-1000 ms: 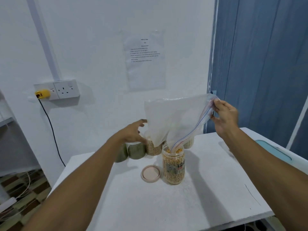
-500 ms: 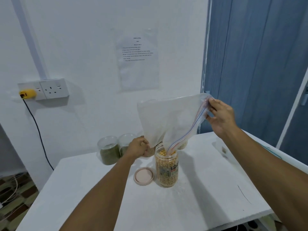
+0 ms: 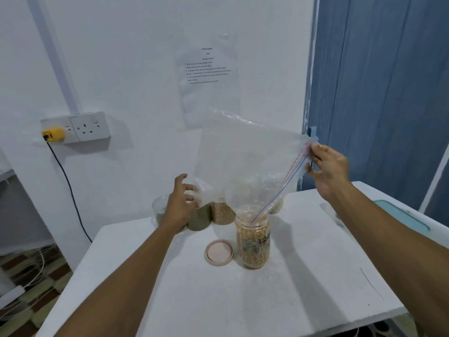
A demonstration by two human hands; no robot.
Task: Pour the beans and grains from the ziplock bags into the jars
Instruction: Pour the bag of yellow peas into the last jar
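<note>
A clear ziplock bag (image 3: 245, 159) hangs tilted above the white table (image 3: 303, 283), looking nearly empty. Its zip corner dips into the mouth of an open jar (image 3: 253, 244) filled to the rim with yellow grains. My right hand (image 3: 328, 171) pinches the zip strip at the bag's upper right end. My left hand (image 3: 181, 203) is at the bag's lower left corner, thumb raised and fingers loosely bent, with fingertips touching the plastic. The jar's pinkish lid (image 3: 218, 252) lies top-down just left of the jar.
Behind the open jar stand a beige bean jar (image 3: 221, 212), two jars of green grains (image 3: 200, 218) and another jar (image 3: 278, 205) half hidden by the bag. A teal-lidded box (image 3: 401, 217) sits at the right. Wall socket with yellow plug (image 3: 52, 135) at left.
My left hand has risen from down by the back jars to the bag's lower left corner. The bag now hangs flatter and wider. My right hand keeps its pinch.
</note>
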